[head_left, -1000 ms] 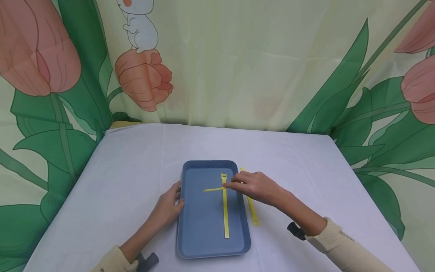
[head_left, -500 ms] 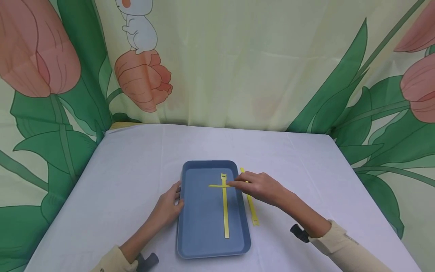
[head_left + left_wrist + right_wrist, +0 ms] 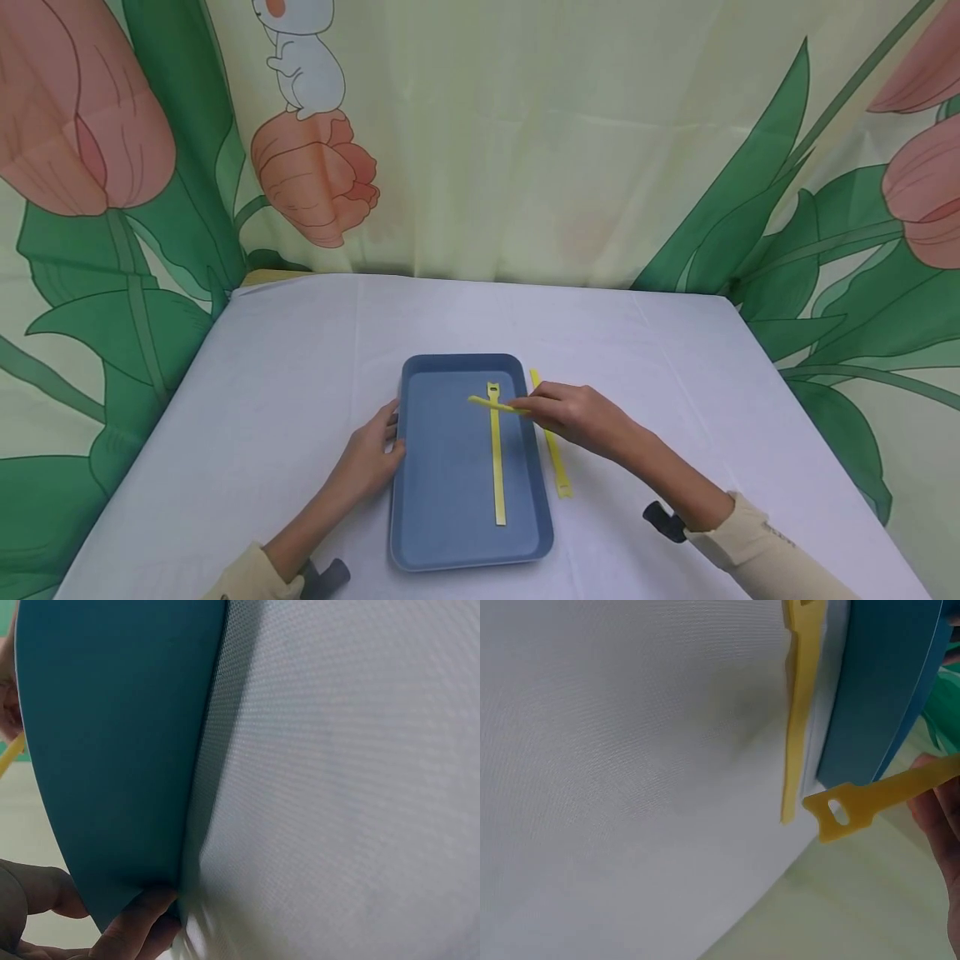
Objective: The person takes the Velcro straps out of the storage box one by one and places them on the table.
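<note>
Third strap (image 3: 551, 446) beside tray (image 3: 438, 500); tablecloth (image 3: 285, 375) beneath

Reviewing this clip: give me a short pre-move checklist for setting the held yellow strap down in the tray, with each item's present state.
1. Right hand holds a yellow strap by one end: ok.
2. Held strap is over the blue tray, crossing above the strap already lying lengthwise in it: ok.
3. Left hand rests against the tray's left rim, steadying it: ok.
4. Bare tray floor left of the lying strap for another one: ok.
5. Third strap lies on the white tablecloth right of the tray, partly under the right hand: ok.
6. Whether the held strap touches the lying one: cannot tell.
</note>
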A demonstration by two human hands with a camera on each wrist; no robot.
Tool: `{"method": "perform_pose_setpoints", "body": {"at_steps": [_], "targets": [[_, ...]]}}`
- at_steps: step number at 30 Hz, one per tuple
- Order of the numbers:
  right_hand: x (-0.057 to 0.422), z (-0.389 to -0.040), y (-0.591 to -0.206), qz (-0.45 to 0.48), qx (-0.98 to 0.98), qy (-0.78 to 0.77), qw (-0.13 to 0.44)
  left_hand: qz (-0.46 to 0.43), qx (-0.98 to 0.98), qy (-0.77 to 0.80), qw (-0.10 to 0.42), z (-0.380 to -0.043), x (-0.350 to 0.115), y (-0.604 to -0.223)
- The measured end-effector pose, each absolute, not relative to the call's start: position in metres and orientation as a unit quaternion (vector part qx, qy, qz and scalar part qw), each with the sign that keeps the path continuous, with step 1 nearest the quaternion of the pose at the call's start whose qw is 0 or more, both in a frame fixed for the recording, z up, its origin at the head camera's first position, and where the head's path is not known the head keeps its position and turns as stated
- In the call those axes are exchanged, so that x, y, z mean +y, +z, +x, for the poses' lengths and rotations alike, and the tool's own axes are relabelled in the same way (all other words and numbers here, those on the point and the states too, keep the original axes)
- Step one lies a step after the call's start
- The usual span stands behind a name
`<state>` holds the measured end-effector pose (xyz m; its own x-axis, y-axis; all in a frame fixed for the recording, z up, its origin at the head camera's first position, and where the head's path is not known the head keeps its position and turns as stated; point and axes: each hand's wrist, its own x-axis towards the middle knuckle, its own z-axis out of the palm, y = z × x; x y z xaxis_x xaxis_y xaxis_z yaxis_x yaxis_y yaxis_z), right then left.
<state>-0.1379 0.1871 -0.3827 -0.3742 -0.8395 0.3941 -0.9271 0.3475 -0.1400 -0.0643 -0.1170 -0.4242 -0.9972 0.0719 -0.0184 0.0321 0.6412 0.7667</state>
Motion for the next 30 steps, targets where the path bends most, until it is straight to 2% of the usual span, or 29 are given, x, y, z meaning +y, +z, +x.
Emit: {"method": "perform_pose_setpoints", "body": {"at_steps": [12, 30], "targets": [[0.188, -0.136, -0.391, 0.46, -0.861, 0.204, 0.072, 0.027, 0.905, 0.425, 0.023, -0.064, -0.117, -0.424], [0.188, -0.135, -0.399, 0.388, -0.889, 0.237, 0.047, 0.025, 0.905, 0.424, 0.027, -0.065, -0.118, -0.424]]}}
